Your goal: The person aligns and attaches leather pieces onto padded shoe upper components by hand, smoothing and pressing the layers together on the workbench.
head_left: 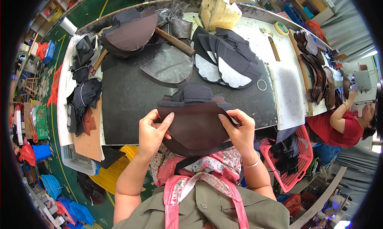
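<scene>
A dark brown leather piece, broad and smooth with a faint sheen, is held face up, gripped near its left and right upper corners. Its upper edge bows gently and its sides curve in toward a rounded lower end. The corner at the right is bent up, showing a darker underside. It lies over a stack of black pieces, whose thick layered top shows just beyond its far edge, near the front of the black mat.
</scene>
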